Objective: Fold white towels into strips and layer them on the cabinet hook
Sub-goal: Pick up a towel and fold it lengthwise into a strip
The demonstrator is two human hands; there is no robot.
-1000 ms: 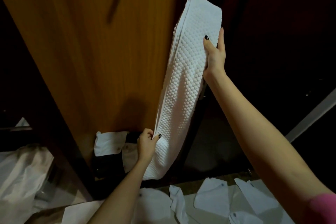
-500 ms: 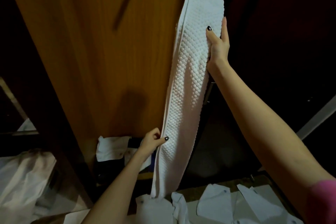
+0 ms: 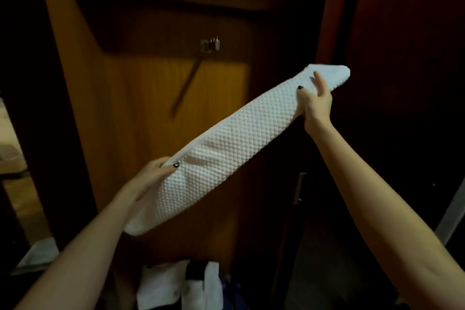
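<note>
**Two hands hold a folded towel in the air**

A long white bumpy cloth towel [image 3: 236, 143] is folded into a thick strip. It sits in the middle of the picture, up in the air. It slants from the lower left to the upper right.

The left hand [image 3: 153, 171] pinches the towel near its low end. The thumb, with a dark nail, presses on the front. The other fingers are tucked behind the edge, so they are mostly hidden.

The right hand [image 3: 315, 106] grips the towel near its high end. Its thumb lies on the front, and one finger points up along the cloth. The rest of the fingers are behind the towel.

A small silver metal hook [image 3: 210, 45] sticks out of the brown wooden cabinet door [image 3: 141, 108]. It is above the towel and apart from it.

Some white crumpled cloths [image 3: 163, 284] lie at the bottom of the picture. A thin silver metal handle [image 3: 299, 187] shows in the dark at the lower right.
</note>
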